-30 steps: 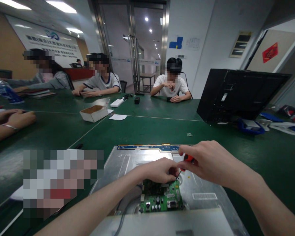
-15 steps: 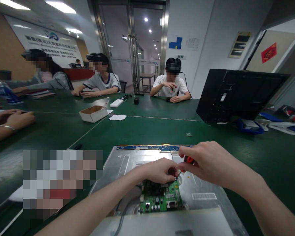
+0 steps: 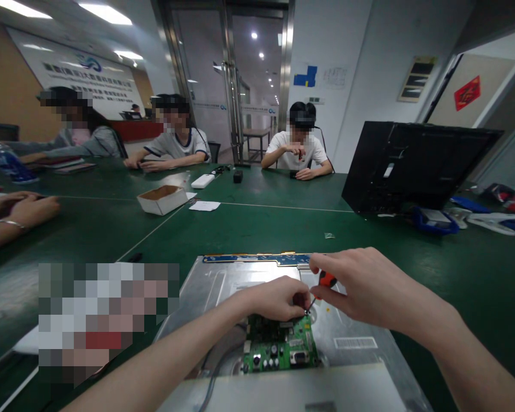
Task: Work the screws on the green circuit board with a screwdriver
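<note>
A green circuit board (image 3: 278,347) lies on the silver metal back of a display panel (image 3: 356,326). My right hand (image 3: 356,284) is closed on a screwdriver (image 3: 327,279) with a red and black handle. Its thin shaft slants down to the board's upper right corner. Beside the tip, my left hand (image 3: 278,298) rests over the board's far edge, fingers curled together; whatever is between them is hidden. Along the panel's far edge runs a narrow blue circuit strip (image 3: 249,259). A grey cable (image 3: 214,377) passes left of the board.
A black monitor (image 3: 412,166) stands at the right, near a blue tray (image 3: 435,222). An open white box (image 3: 162,200) and a paper slip (image 3: 205,206) lie farther off on the green table (image 3: 274,229). Several people sit around it; a co-worker's hands (image 3: 34,212) show at left.
The screwdriver handle has turned a little in my right hand, and more of it shows. My left hand stays in place at the board's corner.
</note>
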Demonstrator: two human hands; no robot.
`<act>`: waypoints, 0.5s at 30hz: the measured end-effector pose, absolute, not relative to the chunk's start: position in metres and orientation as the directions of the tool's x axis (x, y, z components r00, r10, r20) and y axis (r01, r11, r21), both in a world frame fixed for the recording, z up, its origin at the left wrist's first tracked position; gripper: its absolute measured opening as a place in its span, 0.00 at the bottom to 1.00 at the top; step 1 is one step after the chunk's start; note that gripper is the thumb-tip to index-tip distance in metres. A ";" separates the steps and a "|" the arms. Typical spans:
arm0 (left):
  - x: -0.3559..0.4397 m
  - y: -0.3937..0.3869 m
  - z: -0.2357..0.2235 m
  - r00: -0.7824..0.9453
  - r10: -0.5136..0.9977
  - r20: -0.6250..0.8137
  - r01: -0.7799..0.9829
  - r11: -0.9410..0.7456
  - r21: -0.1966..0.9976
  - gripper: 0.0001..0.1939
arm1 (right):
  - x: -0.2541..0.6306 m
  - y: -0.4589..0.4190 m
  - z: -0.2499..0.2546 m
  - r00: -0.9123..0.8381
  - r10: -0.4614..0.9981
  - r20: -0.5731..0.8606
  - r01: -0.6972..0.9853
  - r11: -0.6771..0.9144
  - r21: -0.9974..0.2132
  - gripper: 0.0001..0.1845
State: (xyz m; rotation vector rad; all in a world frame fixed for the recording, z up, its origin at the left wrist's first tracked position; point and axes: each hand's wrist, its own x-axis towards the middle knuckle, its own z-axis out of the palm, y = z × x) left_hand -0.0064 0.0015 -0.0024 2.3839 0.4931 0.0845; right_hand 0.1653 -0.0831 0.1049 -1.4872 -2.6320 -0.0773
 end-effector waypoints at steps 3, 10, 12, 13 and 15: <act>-0.006 0.002 -0.002 0.932 0.355 -0.077 0.318 -0.693 0.647 0.10 | 0.164 -0.082 0.105 -0.499 0.857 0.126 0.866 0.498 0.040 0.06; -0.006 0.003 -0.004 0.926 0.368 -0.087 0.332 -0.681 0.653 0.08 | 0.164 -0.082 0.104 -0.504 0.855 0.124 0.861 0.508 0.003 0.05; -0.006 0.003 -0.003 0.924 0.373 -0.087 0.335 -0.679 0.654 0.07 | 0.164 -0.083 0.103 -0.507 0.854 0.118 0.858 0.513 -0.026 0.07; -0.006 0.003 -0.003 0.923 0.376 -0.083 0.335 -0.678 0.654 0.07 | 0.165 -0.083 0.104 -0.511 0.852 0.116 0.855 0.518 -0.032 0.08; -0.006 0.003 -0.004 0.922 0.379 -0.075 0.333 -0.681 0.652 0.06 | 0.165 -0.084 0.104 -0.522 0.844 0.119 0.848 0.529 -0.031 0.07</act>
